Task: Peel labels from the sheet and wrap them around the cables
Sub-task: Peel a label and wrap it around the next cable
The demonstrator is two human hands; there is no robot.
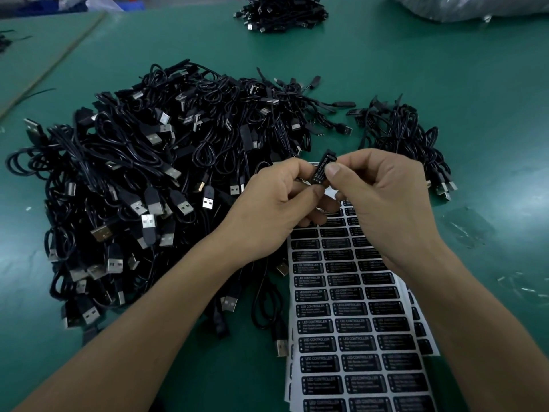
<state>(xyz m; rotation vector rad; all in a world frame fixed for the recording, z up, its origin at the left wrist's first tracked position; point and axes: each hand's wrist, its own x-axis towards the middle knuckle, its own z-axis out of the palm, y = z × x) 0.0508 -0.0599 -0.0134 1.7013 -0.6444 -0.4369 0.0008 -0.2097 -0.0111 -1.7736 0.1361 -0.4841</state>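
Pinching with left hand [276, 203] and right hand [383, 200], fingertips meeting above the sheet: left thumb and curled fingers clamped on the lower end of a cable [328, 152], right thumb and forefinger closed on the label [320, 171] around it, "LED CONTROLLER" readable, tilted near upright. Nearest, running from the bottom edge up beneath both hands: sheet [356, 337] of black labels in three columns, flat on the green table [490, 84], with more sheets peeking out under its right side. Just left of the sheet, up against its edge: big pile [148, 173] of tangled black USB cables, silver plugs pointing every way. Right of the hands, beyond the sheet's top corner: small pile [407, 135] of like cables. Farther off, at the top edge: third pile [279, 13]. In the top right corner: clear plastic bag [475, 7]. Along the far left: tan board [44, 55] lying on the table.
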